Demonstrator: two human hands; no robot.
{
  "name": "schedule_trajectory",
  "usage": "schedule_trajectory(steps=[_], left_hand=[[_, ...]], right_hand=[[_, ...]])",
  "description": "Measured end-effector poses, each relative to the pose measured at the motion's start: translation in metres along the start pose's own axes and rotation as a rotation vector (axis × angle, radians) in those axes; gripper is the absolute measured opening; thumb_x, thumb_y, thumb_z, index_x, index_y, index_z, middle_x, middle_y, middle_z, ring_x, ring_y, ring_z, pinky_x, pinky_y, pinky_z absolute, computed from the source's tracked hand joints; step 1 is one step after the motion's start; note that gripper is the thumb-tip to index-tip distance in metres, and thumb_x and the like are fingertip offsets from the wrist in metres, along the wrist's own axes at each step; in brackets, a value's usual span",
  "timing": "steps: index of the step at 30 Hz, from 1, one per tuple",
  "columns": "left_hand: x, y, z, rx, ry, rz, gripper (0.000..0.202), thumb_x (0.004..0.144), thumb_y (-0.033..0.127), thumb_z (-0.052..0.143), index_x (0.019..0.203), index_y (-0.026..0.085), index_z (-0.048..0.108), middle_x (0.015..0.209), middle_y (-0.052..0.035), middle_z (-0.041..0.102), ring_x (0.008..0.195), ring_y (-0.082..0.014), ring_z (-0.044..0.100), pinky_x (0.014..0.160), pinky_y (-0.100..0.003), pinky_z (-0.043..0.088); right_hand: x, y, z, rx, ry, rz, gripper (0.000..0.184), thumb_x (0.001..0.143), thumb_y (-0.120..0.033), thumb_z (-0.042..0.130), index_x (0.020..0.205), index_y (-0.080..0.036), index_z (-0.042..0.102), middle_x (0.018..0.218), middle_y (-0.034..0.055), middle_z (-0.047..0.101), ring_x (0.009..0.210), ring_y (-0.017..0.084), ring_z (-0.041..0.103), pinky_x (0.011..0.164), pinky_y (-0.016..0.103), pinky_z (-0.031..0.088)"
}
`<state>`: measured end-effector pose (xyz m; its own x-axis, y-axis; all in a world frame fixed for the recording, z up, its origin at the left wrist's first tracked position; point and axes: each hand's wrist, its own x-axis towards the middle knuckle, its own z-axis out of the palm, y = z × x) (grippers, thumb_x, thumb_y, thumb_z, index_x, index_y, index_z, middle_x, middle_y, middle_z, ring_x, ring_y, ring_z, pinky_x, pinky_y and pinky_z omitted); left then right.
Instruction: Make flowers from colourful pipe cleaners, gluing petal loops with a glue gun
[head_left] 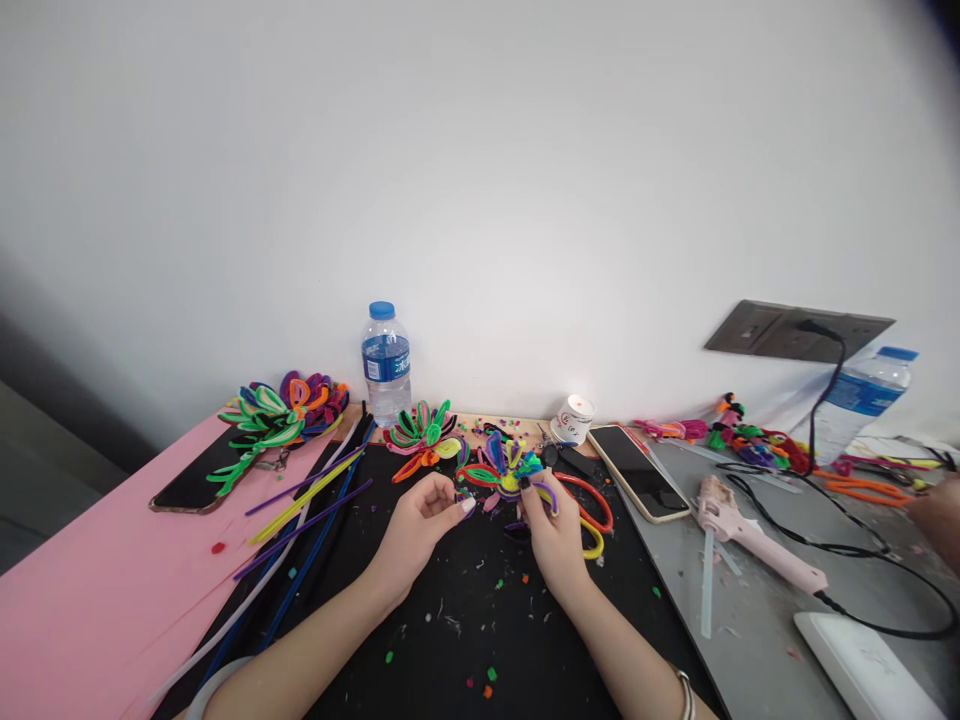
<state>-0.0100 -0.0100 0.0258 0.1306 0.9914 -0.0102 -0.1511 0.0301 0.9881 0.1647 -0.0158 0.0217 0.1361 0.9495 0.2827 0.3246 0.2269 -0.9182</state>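
Note:
Over the black mat (442, 620), my right hand (559, 540) grips a multicoloured pipe-cleaner flower (510, 482) between thumb and fingers. Its looped petals fan out in red, green, blue, purple and yellow. Just to its left, my left hand (424, 520) is closed in a pinch, thumb against fingertips. A small dark piece peeks out at those fingertips, too small to name. Red and yellow pipe-cleaner loops (600, 505) show beside and behind my right hand. Another pipe-cleaner flower (424, 435), green, pink and orange, lies behind my left hand.
Loose pipe cleaners (307, 495) lie at left near a dark phone (199, 475) under more flowers. A water bottle (386, 370) and paper cup (574, 420) stand by the wall. At right are another phone (637, 475), a corded glue gun (757, 545) and another person's hand (937, 515).

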Motion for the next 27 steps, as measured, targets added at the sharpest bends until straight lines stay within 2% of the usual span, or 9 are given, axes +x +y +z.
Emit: schedule_trajectory(steps=[15, 22, 25, 27], left_hand=[[0.0011, -0.0048, -0.0023, -0.018, 0.022, -0.084, 0.025, 0.061, 0.023, 0.075, 0.063, 0.015, 0.052, 0.057, 0.0081, 0.044, 0.055, -0.0064, 0.038, 0.052, -0.017, 0.029], [-0.0003, -0.0016, -0.0006, -0.099, 0.013, -0.045, 0.026, 0.064, 0.020, 0.074, 0.062, 0.016, 0.048, 0.065, 0.0051, 0.060, 0.062, -0.0073, 0.051, 0.061, -0.017, 0.038], [-0.0001, -0.0018, -0.0002, -0.127, -0.005, -0.080, 0.025, 0.063, 0.020, 0.075, 0.071, 0.018, 0.051, 0.060, 0.0056, 0.063, 0.058, -0.0081, 0.055, 0.060, -0.018, 0.041], [0.0005, -0.0021, -0.0003, -0.141, -0.009, -0.107, 0.026, 0.064, 0.022, 0.075, 0.080, 0.018, 0.054, 0.063, 0.0030, 0.067, 0.063, -0.0114, 0.060, 0.064, -0.021, 0.045]], right_hand=[[0.0001, 0.0011, 0.0002, 0.015, -0.001, -0.009, 0.019, 0.087, -0.032, 0.044, 0.073, -0.019, 0.047, 0.057, -0.0044, 0.043, 0.052, 0.011, 0.039, 0.050, 0.022, 0.030], [0.0014, -0.0007, 0.0002, 0.022, 0.012, -0.008, 0.017, 0.085, -0.030, 0.046, 0.072, -0.019, 0.048, 0.056, -0.0045, 0.043, 0.052, 0.011, 0.039, 0.050, 0.022, 0.030], [0.0019, 0.0001, 0.0004, 0.033, 0.007, -0.008, 0.017, 0.085, -0.030, 0.045, 0.072, -0.019, 0.048, 0.056, -0.0043, 0.044, 0.052, 0.011, 0.040, 0.050, 0.022, 0.031], [0.0017, 0.0009, 0.0005, 0.034, 0.004, -0.007, 0.018, 0.086, -0.030, 0.045, 0.072, -0.019, 0.048, 0.056, -0.0043, 0.044, 0.052, 0.011, 0.039, 0.050, 0.022, 0.030]])
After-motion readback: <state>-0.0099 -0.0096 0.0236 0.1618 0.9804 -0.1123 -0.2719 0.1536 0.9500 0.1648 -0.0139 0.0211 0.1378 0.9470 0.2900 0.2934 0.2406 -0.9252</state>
